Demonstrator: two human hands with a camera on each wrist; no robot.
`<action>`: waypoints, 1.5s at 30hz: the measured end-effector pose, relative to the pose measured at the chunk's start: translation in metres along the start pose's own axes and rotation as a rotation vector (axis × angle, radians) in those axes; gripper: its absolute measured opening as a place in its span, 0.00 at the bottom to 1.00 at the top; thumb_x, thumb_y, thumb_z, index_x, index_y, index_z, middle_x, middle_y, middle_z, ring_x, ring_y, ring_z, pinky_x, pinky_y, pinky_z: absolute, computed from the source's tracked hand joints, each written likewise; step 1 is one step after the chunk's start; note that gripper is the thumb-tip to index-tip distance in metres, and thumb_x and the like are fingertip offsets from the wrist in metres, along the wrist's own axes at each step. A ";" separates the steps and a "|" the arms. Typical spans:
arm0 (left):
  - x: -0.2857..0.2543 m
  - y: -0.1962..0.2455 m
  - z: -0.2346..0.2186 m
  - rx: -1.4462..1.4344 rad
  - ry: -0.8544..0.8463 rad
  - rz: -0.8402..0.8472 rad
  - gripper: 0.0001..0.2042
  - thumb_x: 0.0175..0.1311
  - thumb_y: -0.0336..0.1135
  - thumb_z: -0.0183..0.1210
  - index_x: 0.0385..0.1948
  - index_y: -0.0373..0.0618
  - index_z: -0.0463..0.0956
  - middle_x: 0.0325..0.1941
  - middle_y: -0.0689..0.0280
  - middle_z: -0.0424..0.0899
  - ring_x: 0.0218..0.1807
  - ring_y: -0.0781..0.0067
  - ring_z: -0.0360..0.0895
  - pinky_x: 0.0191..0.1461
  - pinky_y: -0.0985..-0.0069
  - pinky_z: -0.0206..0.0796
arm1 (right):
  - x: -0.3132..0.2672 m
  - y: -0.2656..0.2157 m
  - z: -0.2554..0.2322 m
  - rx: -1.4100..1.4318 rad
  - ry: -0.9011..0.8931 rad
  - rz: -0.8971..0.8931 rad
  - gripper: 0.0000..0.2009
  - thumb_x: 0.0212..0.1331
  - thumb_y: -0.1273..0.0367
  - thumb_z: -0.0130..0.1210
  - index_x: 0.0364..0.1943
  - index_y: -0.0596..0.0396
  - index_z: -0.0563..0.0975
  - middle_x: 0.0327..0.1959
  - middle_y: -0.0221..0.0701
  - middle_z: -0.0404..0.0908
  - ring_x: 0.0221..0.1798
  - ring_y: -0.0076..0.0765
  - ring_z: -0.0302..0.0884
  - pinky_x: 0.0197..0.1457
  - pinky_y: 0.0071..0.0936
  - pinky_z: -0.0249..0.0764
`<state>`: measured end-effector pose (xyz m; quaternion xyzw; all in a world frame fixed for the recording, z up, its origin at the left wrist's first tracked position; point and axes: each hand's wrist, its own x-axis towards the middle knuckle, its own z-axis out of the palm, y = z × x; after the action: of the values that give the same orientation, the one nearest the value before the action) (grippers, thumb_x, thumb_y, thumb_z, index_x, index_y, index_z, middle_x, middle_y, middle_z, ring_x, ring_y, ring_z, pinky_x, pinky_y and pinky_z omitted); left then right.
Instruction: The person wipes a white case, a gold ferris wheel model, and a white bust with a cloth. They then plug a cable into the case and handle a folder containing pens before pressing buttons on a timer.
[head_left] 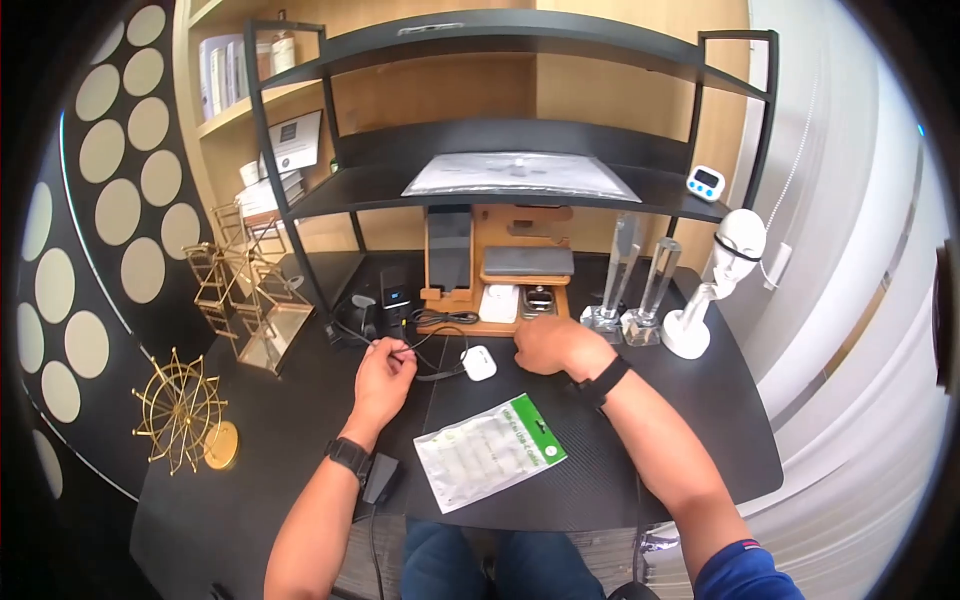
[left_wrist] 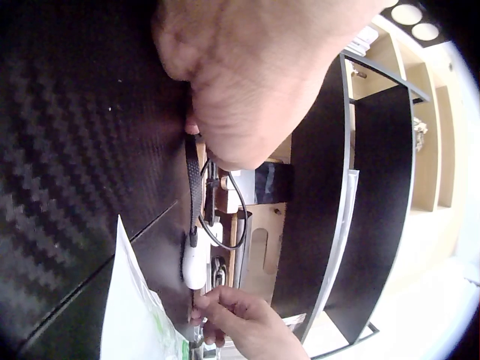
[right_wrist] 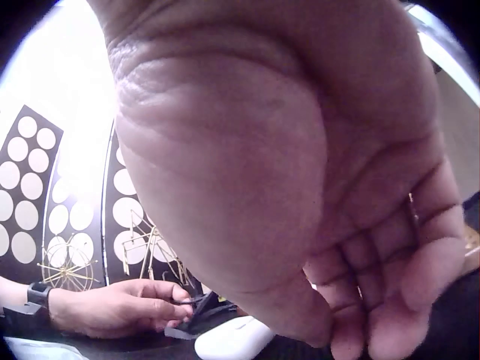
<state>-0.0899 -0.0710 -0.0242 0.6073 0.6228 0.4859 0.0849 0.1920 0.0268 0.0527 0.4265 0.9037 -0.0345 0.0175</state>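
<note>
My left hand [head_left: 385,382] pinches a thin dark strap between thumb and fingertips, left of the white case. In the left wrist view the woven strap [left_wrist: 193,176] runs from that hand to the small white case [left_wrist: 196,262]. The same rounded case [head_left: 480,363] lies on the black desk between my hands. My right hand [head_left: 560,345] hovers just right of it, in front of the wooden organizer [head_left: 497,327]. Its fingers [right_wrist: 397,322] bend loosely with nothing visible in them. Black cables [head_left: 445,318] lie behind the left hand.
A green-and-white plastic package [head_left: 490,452] lies in front of the hands. A black adapter [head_left: 381,478] sits by the left wrist. Crystal trophies [head_left: 655,290] and a white mannequin head [head_left: 738,245] stand at right, a golden Ferris wheel [head_left: 180,408] at left. A black shelf [head_left: 370,188] spans the back.
</note>
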 end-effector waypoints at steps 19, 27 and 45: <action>0.003 -0.004 0.001 0.010 -0.011 -0.017 0.09 0.63 0.30 0.68 0.41 0.40 0.79 0.38 0.65 0.82 0.34 0.72 0.78 0.43 0.72 0.73 | 0.005 -0.008 0.015 0.108 -0.207 0.086 0.25 0.70 0.61 0.48 0.60 0.65 0.82 0.62 0.54 0.84 0.66 0.62 0.81 0.70 0.50 0.76; 0.003 -0.004 0.001 -0.024 -0.041 -0.051 0.10 0.66 0.27 0.67 0.44 0.39 0.78 0.40 0.68 0.78 0.37 0.80 0.74 0.45 0.78 0.70 | 0.009 -0.005 0.026 0.124 -0.136 0.022 0.22 0.66 0.63 0.49 0.53 0.66 0.85 0.57 0.53 0.87 0.62 0.60 0.84 0.67 0.47 0.78; 0.005 -0.011 0.003 -0.076 -0.033 -0.030 0.09 0.64 0.27 0.67 0.42 0.39 0.78 0.40 0.66 0.80 0.36 0.76 0.78 0.44 0.76 0.72 | 0.002 -0.031 0.035 0.127 -0.006 0.235 0.14 0.67 0.68 0.57 0.49 0.60 0.89 0.55 0.48 0.90 0.61 0.50 0.89 0.60 0.39 0.85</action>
<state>-0.0970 -0.0630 -0.0313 0.6022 0.6114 0.4979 0.1253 0.1664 0.0061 0.0192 0.5297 0.8433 -0.0906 -0.0032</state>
